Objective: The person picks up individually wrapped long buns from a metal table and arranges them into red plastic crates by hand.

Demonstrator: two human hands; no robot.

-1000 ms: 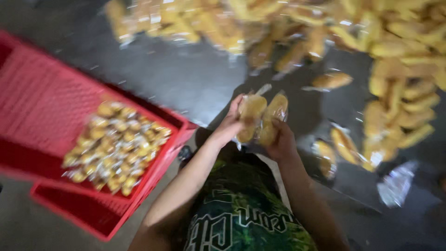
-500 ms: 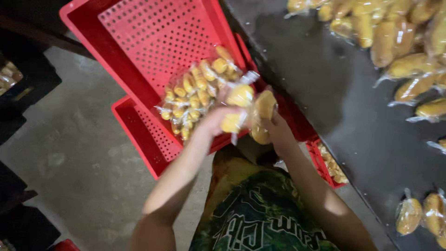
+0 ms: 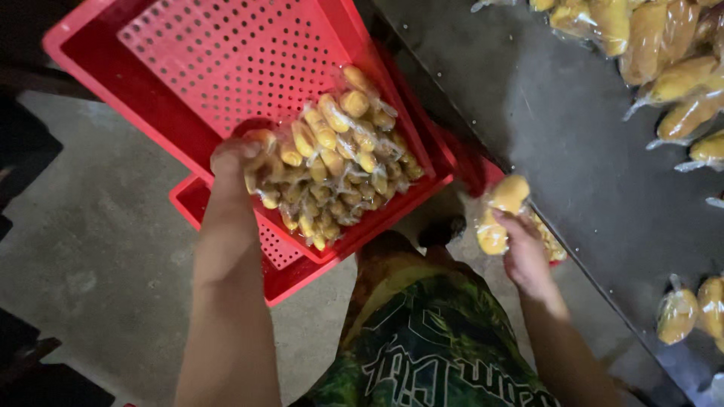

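Observation:
A red perforated crate (image 3: 188, 68) sits tilted on a second red crate (image 3: 283, 275) at my left. A heap of clear packets of yellow buns (image 3: 339, 169) lies in its lower corner. My left hand (image 3: 234, 158) reaches over the crate's edge and holds one packet (image 3: 260, 142) at the heap's left side. My right hand (image 3: 520, 245) hangs near the table edge, closed on a packet of yellow buns (image 3: 501, 211).
A dark grey table (image 3: 558, 136) runs along the right, with more wrapped yellow buns at the top right (image 3: 648, 38) and lower right (image 3: 690, 313). Bare concrete floor (image 3: 98, 249) lies to the left. My green patterned shirt (image 3: 422, 339) fills the bottom middle.
My hands have parted: the left one carried a packet down into the red crate, the right one dropped back toward the table edge with the other packet. The view swung toward the crates.

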